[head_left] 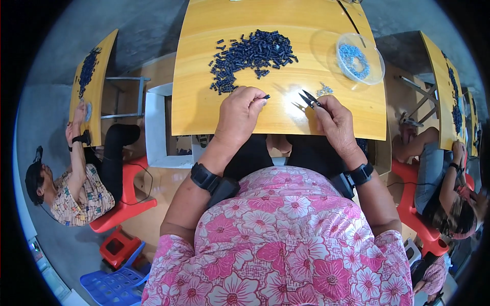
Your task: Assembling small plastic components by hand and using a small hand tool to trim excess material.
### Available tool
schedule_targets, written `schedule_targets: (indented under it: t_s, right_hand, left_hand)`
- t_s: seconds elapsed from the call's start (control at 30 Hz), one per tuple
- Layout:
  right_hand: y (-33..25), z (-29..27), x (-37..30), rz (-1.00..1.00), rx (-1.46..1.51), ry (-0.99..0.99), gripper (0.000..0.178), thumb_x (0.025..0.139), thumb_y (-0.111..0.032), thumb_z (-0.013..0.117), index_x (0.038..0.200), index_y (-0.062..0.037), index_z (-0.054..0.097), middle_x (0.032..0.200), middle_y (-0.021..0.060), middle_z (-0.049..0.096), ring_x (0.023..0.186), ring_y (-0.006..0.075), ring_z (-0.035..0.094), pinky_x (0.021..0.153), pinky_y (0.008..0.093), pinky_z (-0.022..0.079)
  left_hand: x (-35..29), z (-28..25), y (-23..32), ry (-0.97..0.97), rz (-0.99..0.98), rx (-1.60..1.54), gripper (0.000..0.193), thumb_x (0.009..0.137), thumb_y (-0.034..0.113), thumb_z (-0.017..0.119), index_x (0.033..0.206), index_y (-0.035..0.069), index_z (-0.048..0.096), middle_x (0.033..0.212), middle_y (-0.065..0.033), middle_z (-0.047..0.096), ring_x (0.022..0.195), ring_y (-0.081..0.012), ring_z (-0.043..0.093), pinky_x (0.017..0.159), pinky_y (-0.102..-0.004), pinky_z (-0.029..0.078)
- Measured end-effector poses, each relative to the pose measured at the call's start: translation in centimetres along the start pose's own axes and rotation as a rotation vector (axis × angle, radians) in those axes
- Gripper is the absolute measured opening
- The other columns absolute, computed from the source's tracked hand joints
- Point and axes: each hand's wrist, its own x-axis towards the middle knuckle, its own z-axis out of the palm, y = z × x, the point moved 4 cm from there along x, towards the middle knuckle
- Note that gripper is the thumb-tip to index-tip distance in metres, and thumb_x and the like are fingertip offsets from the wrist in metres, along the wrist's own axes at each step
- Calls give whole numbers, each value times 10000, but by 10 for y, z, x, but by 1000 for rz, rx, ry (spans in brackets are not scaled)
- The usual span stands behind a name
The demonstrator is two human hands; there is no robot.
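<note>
My left hand [239, 113] is closed in a pinch over the table's near side. A small dark cylindrical piece [266, 97] sticks out between its thumb and forefinger. My right hand [336, 122] grips a pair of thread snips [310, 98], with the dark pointed blades aimed up and left, slightly apart. The snips and the piece are not touching. Just beyond my left hand, a heap of similar dark blue-black pieces [255, 51] spreads over the tabletop. Several tiny pale bits [324, 90] lie beside the snips.
The yellow wooden table [311, 20] has its near edge in front of my lap. A round clear tub [378, 66] with light-blue bits stands at the right. At neighbouring tables, one person [81, 188] sits left, others right. Red stools and a blue plastic seat [112, 283] stand behind.
</note>
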Motion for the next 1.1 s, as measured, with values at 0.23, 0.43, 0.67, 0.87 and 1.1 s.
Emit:
schedule_targets:
  t_s: [0.23,0.43,0.67,0.87,1.1]
  right_hand:
    - [15,-5,0,-16,82,8,63,907,-64,543,921,-7,566,670,-30,494,560,28,426,515,193,375]
    - [17,-6,0,76,180,-6,57,909,-70,544,916,-16,563,661,-37,482,544,23,433,504,185,368]
    - [16,-5,1,26,146,-4,51,903,-56,533,915,-11,555,670,-36,492,548,25,425,515,188,371]
    - [15,-5,0,35,130,-19,63,903,-58,526,923,-9,559,682,-36,499,566,25,425,525,190,374]
    - [18,-4,-1,1,105,-8,72,894,-57,530,928,-4,564,699,-34,503,590,35,430,547,194,385]
  left_hand:
    - [-5,22,9,-70,129,258,97,742,53,686,828,39,644,790,-98,627,752,-260,597,657,-330,480]
    - [2,13,14,71,167,90,92,723,97,704,796,72,655,761,-66,608,753,-270,578,664,-343,473]
    - [-1,15,8,-56,142,248,91,724,78,701,803,58,660,772,-74,618,741,-260,575,665,-346,467]
    - [5,10,12,11,169,164,87,725,85,699,804,75,665,767,-64,621,745,-260,576,667,-344,468]
    - [5,9,8,-31,112,268,85,738,109,695,802,60,668,772,-83,632,753,-264,586,668,-344,472]
